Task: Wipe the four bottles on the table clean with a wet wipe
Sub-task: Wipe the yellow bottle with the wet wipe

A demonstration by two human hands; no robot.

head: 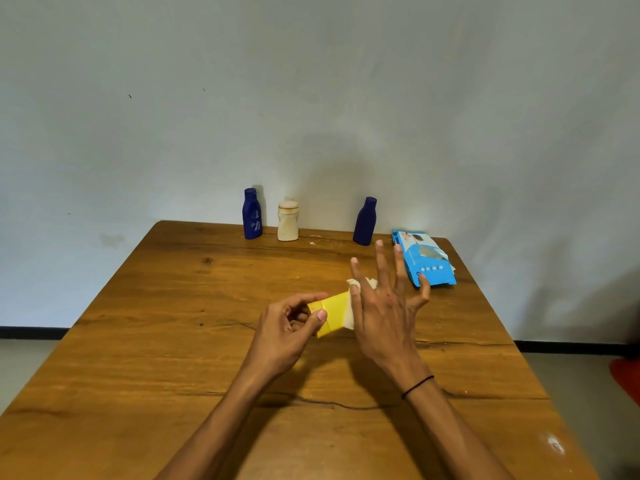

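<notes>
My left hand (291,323) grips the capped end of a yellow bottle (333,313) that lies tilted above the middle of the wooden table (173,341). My right hand (384,306) has its fingers spread straight and presses a white wet wipe (360,284) against the bottle's other end; most of the wipe is hidden under the palm. At the table's far edge stand a dark blue bottle (252,213), a cream bottle (287,220) and a second dark blue bottle (365,221).
A blue pack of wet wipes (424,258) lies at the far right of the table, just beyond my right fingertips. A pale wall rises behind the table. A red thing (627,375) shows on the floor at the right.
</notes>
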